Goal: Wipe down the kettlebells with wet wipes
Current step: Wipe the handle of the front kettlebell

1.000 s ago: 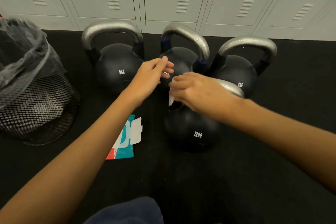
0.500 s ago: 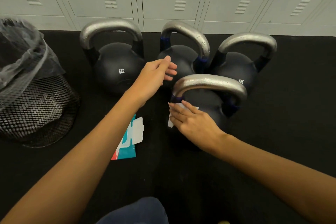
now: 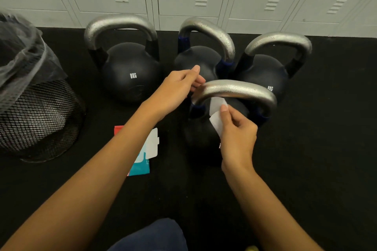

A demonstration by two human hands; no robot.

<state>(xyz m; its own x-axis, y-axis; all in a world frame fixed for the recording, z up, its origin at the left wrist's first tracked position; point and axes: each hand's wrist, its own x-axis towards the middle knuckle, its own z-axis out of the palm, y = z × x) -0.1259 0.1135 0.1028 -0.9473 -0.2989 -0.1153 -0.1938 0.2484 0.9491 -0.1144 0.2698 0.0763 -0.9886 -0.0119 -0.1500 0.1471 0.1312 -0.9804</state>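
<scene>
The right hand (image 3: 237, 134) is pinching a folded wet wipe (image 3: 216, 116) between thumb and fingers, and it's lifting now: a moment ago that wipe was pressed low on the near kettlebell (image 3: 206, 128), and now it's rising to just under the silver handle (image 3: 234, 89). It looks like the body is getting left behind and the handle is coming up next. The left hand (image 3: 175, 91) is hovering at the handle's left end, fingers loosely curled and gripping nothing that I can make out, though it's drifting closer than before, perhaps to steady the bell. Three more kettlebells are waiting behind: the left one (image 3: 130, 71), the middle one (image 3: 197, 57) and the right one (image 3: 265, 71). The wipes packet (image 3: 142, 161) is lying flap-open on the black floor (image 3: 316, 149), with the mesh bin (image 3: 36, 116) sitting off to the left.
</scene>
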